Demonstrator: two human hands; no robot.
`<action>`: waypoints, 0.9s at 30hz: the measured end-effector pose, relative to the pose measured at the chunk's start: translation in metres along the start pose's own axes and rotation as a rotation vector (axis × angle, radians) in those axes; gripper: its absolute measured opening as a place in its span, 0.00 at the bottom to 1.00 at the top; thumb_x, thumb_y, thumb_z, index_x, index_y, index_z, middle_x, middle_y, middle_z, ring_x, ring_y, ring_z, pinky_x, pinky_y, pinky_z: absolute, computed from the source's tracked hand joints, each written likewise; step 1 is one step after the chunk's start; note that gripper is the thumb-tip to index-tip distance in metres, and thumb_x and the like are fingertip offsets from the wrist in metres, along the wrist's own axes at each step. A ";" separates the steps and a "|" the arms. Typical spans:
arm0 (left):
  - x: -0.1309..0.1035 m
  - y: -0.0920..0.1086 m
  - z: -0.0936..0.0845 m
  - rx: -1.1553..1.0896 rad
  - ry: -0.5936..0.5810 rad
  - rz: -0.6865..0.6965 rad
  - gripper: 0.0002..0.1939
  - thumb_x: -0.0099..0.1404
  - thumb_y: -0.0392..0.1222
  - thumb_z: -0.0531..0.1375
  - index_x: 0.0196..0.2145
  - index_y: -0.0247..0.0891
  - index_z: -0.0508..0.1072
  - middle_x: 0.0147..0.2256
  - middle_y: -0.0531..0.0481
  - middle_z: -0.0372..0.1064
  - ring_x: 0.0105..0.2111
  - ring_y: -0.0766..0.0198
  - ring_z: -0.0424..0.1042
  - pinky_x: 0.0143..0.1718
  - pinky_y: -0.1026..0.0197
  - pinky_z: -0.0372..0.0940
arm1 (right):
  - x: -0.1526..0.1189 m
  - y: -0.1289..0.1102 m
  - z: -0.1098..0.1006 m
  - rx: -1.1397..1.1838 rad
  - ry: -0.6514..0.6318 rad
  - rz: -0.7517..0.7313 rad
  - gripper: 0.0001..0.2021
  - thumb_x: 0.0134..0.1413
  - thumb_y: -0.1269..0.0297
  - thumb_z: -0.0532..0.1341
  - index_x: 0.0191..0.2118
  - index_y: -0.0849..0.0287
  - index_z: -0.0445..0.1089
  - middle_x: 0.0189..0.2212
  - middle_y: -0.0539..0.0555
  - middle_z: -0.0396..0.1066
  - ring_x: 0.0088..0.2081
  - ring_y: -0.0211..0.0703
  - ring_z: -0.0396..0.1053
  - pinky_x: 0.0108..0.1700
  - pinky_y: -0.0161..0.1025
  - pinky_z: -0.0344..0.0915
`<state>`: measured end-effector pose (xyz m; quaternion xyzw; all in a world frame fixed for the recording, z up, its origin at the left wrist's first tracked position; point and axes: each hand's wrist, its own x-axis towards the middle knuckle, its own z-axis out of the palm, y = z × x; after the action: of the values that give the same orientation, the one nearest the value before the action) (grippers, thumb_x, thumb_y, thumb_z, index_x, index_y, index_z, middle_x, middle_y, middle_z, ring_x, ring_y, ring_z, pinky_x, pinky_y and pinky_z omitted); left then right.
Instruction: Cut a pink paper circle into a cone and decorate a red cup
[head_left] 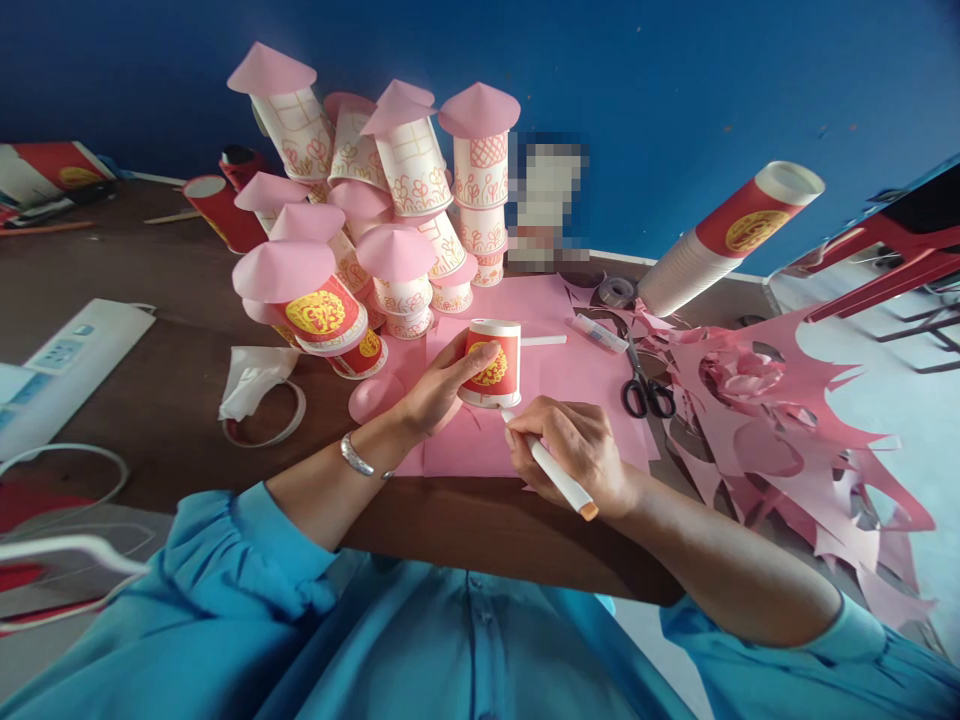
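Note:
My left hand [442, 385] is wrapped round a paper cup [511, 362], red and white with a yellow round emblem, held above pink paper sheets [600, 400]. In my right hand [574, 445] is a white marker [561, 478] with an orange end, gripped like a pen. Its tip meets or nearly meets the white band along the cup's lower edge. Small marks show on that band. A white stick-like piece, perhaps a marker cap or pen [546, 340], lies behind the cup.
Stacked cup towers with pink cone roofs [397, 250] stand at the back left. Black-handled scissors [646, 385], a glue stick [600, 333], a tape roll [616, 291] and pink scraps [795, 450] lie right, near a tall cup stack [720, 245]. A white-and-red ring [270, 415] sits left.

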<state>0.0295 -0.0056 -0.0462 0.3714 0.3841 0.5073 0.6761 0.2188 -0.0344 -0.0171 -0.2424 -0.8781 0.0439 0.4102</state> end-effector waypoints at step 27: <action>-0.001 0.001 0.000 0.028 -0.023 0.009 0.17 0.64 0.55 0.68 0.48 0.46 0.77 0.45 0.47 0.77 0.52 0.46 0.73 0.50 0.51 0.69 | 0.000 0.005 -0.003 -0.005 0.053 -0.058 0.10 0.60 0.78 0.61 0.41 0.55 0.63 0.24 0.45 0.70 0.21 0.35 0.69 0.25 0.33 0.64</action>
<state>0.0288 -0.0067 -0.0451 0.3885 0.3819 0.5004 0.6730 0.2227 -0.0310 -0.0170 -0.2191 -0.8736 0.0233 0.4338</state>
